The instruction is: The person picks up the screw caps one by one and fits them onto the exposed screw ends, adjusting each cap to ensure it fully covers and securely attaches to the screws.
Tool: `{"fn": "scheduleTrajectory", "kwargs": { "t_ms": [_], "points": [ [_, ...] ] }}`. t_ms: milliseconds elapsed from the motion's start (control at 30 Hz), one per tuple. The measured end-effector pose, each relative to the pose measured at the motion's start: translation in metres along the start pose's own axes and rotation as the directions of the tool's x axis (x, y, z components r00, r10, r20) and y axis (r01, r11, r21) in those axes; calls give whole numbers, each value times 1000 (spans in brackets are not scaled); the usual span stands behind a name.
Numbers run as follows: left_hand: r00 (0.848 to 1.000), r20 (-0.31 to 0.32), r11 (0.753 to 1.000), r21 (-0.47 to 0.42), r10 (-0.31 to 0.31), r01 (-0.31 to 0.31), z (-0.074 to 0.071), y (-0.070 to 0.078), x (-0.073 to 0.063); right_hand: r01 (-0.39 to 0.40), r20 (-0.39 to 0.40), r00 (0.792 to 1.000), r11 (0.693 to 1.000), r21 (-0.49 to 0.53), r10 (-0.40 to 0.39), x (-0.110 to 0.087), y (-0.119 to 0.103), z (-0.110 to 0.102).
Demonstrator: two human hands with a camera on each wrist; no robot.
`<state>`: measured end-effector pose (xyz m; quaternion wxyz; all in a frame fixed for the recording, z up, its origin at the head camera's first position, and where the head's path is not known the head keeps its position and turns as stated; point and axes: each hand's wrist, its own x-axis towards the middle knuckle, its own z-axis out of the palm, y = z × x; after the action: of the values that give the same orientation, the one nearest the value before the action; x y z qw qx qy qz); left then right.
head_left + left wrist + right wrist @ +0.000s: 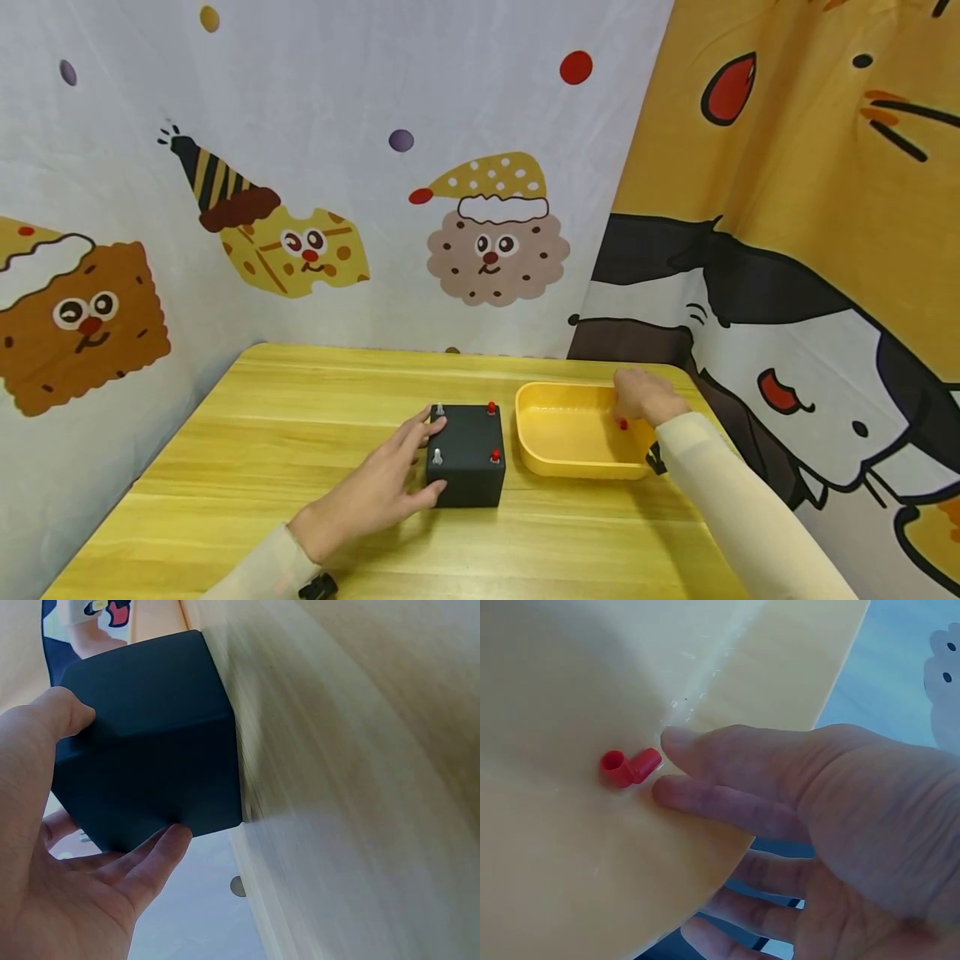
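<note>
Left hand (378, 493) gripping black box (467, 432) — right-edge posts (495, 456) red-capped, left-edge posts (438, 456) standing bare; right hand (642, 394) hovering empty near loose caps (616, 771) in tray (573, 468).

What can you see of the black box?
Smooth, perhaps plastic, the black box has softened edges. Two silvery posts rise from its top's left side, two red-tipped posts from the right. It sits flat on the table, left of and apart from the yellow tray, gripped by the left hand.
</note>
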<state>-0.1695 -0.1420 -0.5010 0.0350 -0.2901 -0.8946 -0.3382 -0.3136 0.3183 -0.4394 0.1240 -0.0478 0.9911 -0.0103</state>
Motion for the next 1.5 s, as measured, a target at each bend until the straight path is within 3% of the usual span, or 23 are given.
{"fn": "scheduleTrajectory", "kwargs": {
  "t_ms": [533, 667, 733, 833, 933, 1000, 1167, 1500],
  "points": [
    [1000, 2, 1000, 29, 3, -3, -1, 2, 0, -9, 45, 999, 994, -109, 14, 13, -5, 1],
    [1000, -3, 999, 37, 8, -7, -1, 2, 0, -15, 73, 997, 993, -119, 24, 33, 6, 9],
    [1000, -3, 999, 43, 7, -7, -1, 1, 0, 4, 71, 997, 993, -117, 4, 55, 25, 25],
    [1000, -3, 999, 42, 5, -5, 0, 1, -1, 12, 80, 997, 993, -121, -2, 66, 35, 33],
    [1000, -1, 999, 38, 3, -3, -1, 1, -1, 6, 87, 996, 994, -114, 4, 56, 29, 27],
    [1000, 0, 999, 37, 1, -1, -1, 1, -1, -10, 96, 995, 994, -108, 21, 37, 13, 13],
    [1000, 5, 999, 39, -3, 3, -1, 2, -1, -11, 81, 997, 996, -84, 18, 13, 1, 0],
    [1000, -4, 999, 50, 6, -5, -2, 4, -1, -24, 36, 999, 1000, 12, 24, 2, 3, -15]
  ]
}}
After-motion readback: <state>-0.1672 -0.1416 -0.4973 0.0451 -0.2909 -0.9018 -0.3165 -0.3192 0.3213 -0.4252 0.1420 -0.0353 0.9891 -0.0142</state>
